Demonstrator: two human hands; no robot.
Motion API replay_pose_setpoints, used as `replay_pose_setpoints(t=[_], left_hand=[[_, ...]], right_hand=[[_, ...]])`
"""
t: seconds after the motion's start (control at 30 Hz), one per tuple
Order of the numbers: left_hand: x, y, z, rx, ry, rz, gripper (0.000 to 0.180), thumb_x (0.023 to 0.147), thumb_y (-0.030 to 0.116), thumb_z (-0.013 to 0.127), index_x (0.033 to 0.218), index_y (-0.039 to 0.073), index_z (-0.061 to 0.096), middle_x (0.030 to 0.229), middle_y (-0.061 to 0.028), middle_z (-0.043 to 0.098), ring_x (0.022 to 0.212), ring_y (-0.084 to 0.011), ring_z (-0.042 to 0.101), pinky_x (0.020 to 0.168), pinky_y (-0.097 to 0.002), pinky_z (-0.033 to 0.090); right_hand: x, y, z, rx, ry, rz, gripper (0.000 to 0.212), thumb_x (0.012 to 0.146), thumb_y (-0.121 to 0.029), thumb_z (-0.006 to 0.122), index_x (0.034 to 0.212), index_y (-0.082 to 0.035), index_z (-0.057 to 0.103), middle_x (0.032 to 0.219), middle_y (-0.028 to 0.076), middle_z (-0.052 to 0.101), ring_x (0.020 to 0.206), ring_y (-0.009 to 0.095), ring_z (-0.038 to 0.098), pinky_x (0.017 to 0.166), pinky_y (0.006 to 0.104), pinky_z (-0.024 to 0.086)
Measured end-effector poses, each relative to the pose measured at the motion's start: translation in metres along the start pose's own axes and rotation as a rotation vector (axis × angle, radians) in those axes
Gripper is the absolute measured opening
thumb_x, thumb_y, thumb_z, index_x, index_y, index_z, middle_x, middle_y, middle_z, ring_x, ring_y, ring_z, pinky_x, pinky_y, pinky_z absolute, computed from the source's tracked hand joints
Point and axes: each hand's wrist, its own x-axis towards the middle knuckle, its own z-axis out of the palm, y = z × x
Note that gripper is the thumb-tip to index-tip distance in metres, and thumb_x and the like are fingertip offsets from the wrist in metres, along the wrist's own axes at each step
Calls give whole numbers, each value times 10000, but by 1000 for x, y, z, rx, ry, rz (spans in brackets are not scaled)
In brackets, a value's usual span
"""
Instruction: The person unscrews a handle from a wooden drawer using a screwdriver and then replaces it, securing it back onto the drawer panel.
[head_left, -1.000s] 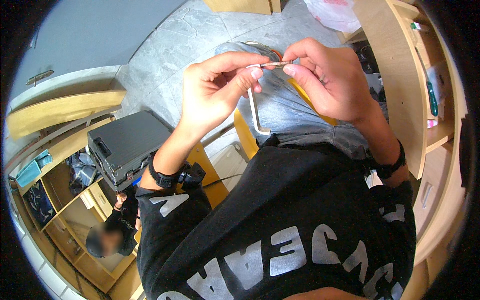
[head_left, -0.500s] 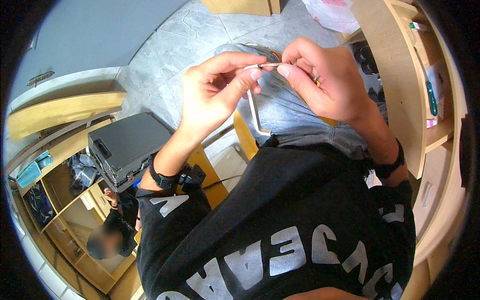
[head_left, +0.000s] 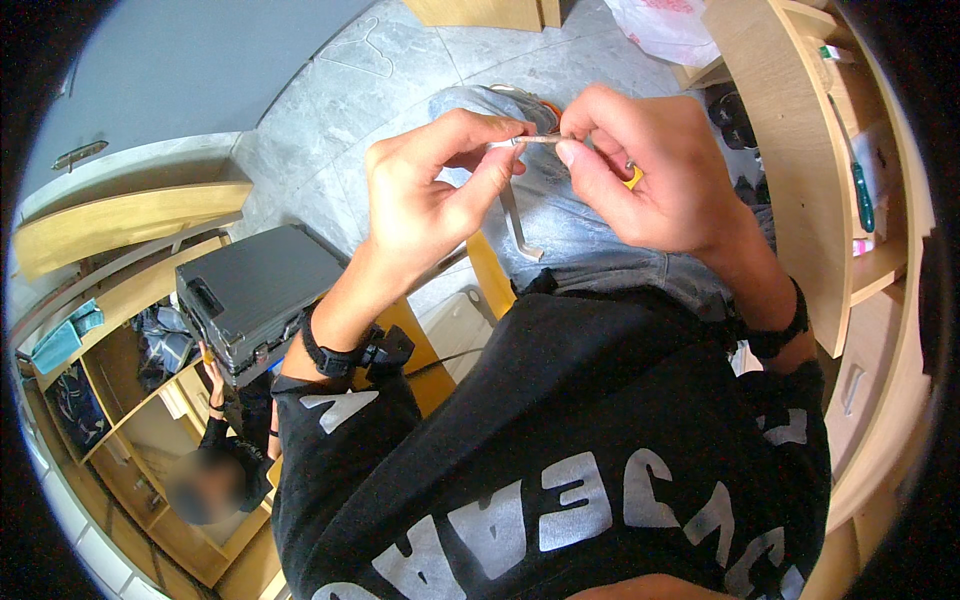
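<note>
In front of my lap, both hands are raised with their fingertips close together. My left hand (head_left: 425, 180) pinches the upper end of a pale bent rod (head_left: 515, 225), whose long arm hangs down and ends in a short crook. From the left fingertips a thin brownish stick (head_left: 540, 139) runs across to my right hand (head_left: 655, 170), whose thumb and forefinger grip its other end. Whether the stick is joined to the rod is hidden by the fingers. A small yellow patch shows at my right palm; its kind is unclear.
A dark ridged case (head_left: 265, 290) stands to the left, by wooden shelving (head_left: 140, 425). Another person (head_left: 235, 450) is at the lower left. On the right are wooden shelves (head_left: 790, 160) holding a green-handled tool (head_left: 862, 195). A wire hanger (head_left: 365, 50) lies on the tiled floor.
The bent rod has turned slightly, and more of the brownish stick shows between my hands. The other person's hand has moved up toward the case.
</note>
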Motion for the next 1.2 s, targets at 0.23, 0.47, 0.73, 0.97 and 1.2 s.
replay_pose_setpoints(t=[0.23, 0.47, 0.73, 0.97, 1.2], left_hand=[[-3, -2, 2, 31, -16, 24, 102, 800, -40, 600, 886, -27, 654, 781, -105, 693, 652, -126, 674, 577, -225, 535], [-2, -5, 5, 31, -10, -16, 89, 800, -33, 604, 877, -23, 648, 759, -100, 689, 657, -129, 675, 585, -228, 539], [-1, -2, 2, -231, -52, -180, 210, 805, -1, 644, 1012, -11, 607, 824, -73, 674, 711, -103, 642, 665, -229, 520], [2, -4, 1, -698, -308, -499, 335, 842, 69, 624, 1145, -39, 529, 903, -122, 643, 839, -214, 638, 748, -331, 514], [4, -5, -4, -668, -340, -566, 249, 827, 8, 617, 1068, -33, 573, 1007, -169, 652, 897, -231, 652, 790, -334, 542]], right_hand=[[-4, 1, 0, -40, -27, -18, 152, 767, -153, 638, 725, -72, 516, 527, 108, 507, 474, 311, 533, 437, 411, 367], [-6, 8, 6, 7, 4, 18, 177, 797, -170, 622, 710, -58, 516, 521, 134, 513, 485, 325, 544, 437, 426, 377], [-7, 16, 8, -25, 68, 50, 195, 842, -163, 581, 699, -36, 540, 521, 168, 501, 485, 333, 538, 422, 411, 370], [-5, 32, 4, 262, 235, 312, 342, 901, -255, 515, 654, -19, 515, 469, 80, 448, 424, 137, 462, 427, 322, 348], [0, 38, -2, 407, 248, 515, 342, 946, -219, 442, 647, -52, 451, 541, -32, 395, 507, 37, 338, 487, 208, 280]])
